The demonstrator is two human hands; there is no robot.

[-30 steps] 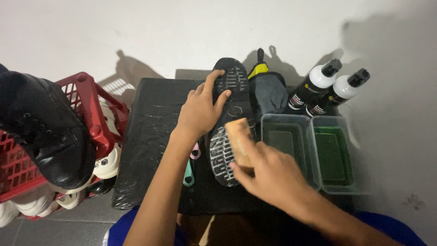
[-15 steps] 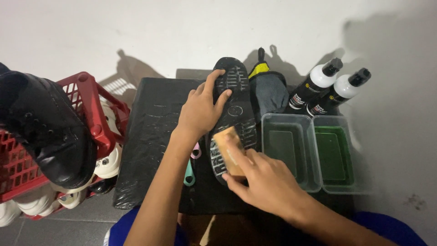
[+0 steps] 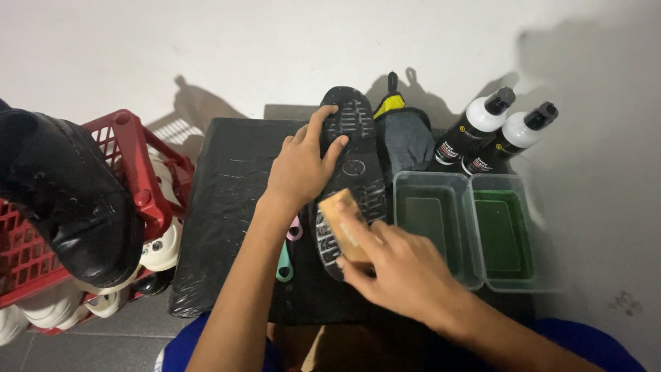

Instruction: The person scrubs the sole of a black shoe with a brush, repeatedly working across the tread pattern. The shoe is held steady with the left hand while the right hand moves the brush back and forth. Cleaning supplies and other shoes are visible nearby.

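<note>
left hand spread over the black shoe, sole up on the black-wrapped counter, thumb and fingers splayed across the toe end and pressing down. right hand closed round a tan wooden brush, fingers pinching its sides, brush laid on the tread near the heel end. bristles hidden under the block, so contact looks likely but not fully visible

sole looking stiff and ribbed, probably grippy rather than slick; shoe itself likely light, apt to rock on its upper, so best pinned flat at the toe as now. brush block hard, easy to grip along its long edges

just right of the shoe, a grey pouch with a yellow top, then two clear tubs of green liquid side by side, and two white spray bottles leaning behind them. pink and teal handles poking out beside the left wrist. off to the left, a red basket with a black boot resting on it and white shoes below
</note>
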